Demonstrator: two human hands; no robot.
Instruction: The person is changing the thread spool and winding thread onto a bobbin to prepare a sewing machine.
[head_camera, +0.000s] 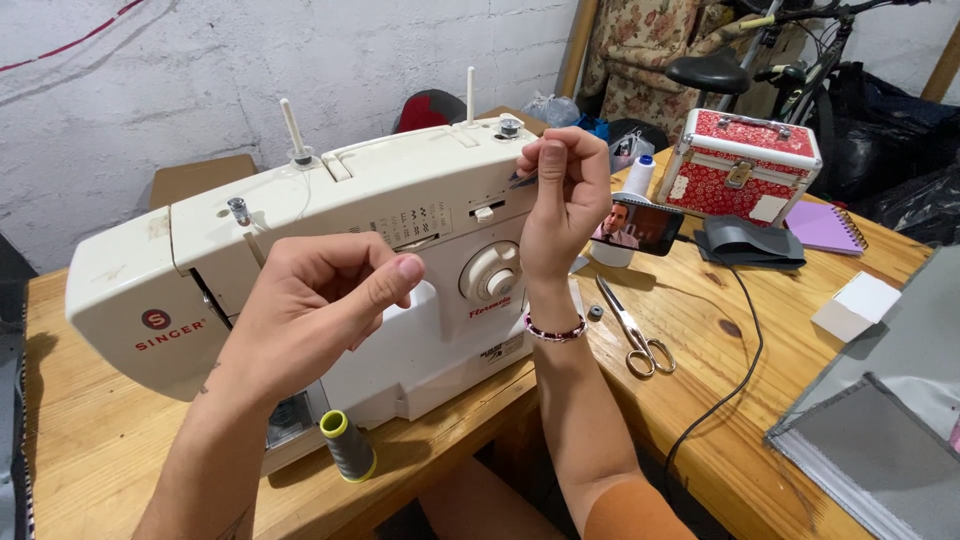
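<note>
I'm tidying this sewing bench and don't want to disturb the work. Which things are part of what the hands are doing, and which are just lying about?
In use:
sewing machine
left hand, in front of the machine
right hand, pinching something small and dark at the machine's top
grey thread spool

Lying about:
scissors
phone
red patterned case
purple notebook
grey fabric

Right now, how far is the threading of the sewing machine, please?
Early stage. Done: the sewing machine stands on the wooden table, scissors beside it. In hand: the right hand pinches something thin at the machine's top; whether it is thread is unclear. The left hand is loosely closed in front. Left: the grey spool lies on the table, and both spool pins are bare.
</note>
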